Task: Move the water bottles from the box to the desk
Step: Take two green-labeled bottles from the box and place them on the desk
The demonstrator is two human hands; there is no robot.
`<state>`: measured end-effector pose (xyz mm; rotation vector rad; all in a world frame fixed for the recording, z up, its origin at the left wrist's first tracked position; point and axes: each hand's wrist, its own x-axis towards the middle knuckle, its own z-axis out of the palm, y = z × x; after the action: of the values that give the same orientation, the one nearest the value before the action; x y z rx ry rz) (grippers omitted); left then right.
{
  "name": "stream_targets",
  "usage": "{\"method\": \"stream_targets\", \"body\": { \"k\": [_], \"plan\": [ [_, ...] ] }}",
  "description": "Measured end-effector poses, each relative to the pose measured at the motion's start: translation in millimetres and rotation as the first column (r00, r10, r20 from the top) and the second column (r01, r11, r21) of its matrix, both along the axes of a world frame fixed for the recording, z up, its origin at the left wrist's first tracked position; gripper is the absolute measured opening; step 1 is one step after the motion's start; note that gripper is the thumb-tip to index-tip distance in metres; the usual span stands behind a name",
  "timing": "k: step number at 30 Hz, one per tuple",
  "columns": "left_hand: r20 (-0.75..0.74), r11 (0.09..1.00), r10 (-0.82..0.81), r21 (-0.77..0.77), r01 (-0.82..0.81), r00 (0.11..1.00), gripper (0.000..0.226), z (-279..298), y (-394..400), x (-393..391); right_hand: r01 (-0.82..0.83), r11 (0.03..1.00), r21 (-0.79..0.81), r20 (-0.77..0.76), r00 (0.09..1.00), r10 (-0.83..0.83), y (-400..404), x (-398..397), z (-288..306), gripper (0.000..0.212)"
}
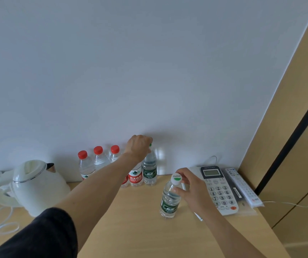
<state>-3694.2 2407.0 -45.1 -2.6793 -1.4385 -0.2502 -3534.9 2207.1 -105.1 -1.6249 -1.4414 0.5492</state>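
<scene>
Several red-capped water bottles (86,165) stand in a row against the wall on the wooden desk (136,220). At the row's right end stands a green-label bottle (149,171); my left hand (139,147) grips its top from above. Nearer to me, a second green-label bottle (169,201) with a white cap stands on the desk, and my right hand (190,189) holds it by the neck just under the cap. The box is out of view.
A white electric kettle (37,185) with its cord sits at the left. A desk phone (219,189) and a remote control (242,187) lie at the right, close to my right hand. A wooden panel wall (289,146) bounds the desk's right side.
</scene>
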Motion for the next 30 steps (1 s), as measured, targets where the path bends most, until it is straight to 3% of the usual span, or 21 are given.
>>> {"method": "stream_targets", "body": {
  "k": [5,14,20,30],
  "plan": [
    [0.007,1.0,0.016,0.01,-0.016,1.0,0.024,-0.8,-0.5,1.7,-0.014,1.0,-0.002,0.036,0.999,0.014,6.1,-7.9,-0.9,0.042],
    [0.037,0.958,-0.144,0.255,0.13,0.989,0.029,-24.0,-15.2,-22.3,0.011,1.0,0.007,0.039,0.999,-0.011,14.5,-12.2,-6.1,0.053],
    [0.111,0.983,-0.122,0.153,0.104,0.986,0.047,-22.9,-19.2,-31.2,0.069,0.998,0.001,0.01,0.998,-0.069,19.9,-11.8,-11.5,0.04],
    [0.191,0.993,-0.106,-0.025,0.113,0.976,0.064,-19.1,-18.0,-40.5,0.103,0.994,-0.032,-0.05,0.993,-0.104,45.3,-1.7,-2.4,0.036]
  ]
}}
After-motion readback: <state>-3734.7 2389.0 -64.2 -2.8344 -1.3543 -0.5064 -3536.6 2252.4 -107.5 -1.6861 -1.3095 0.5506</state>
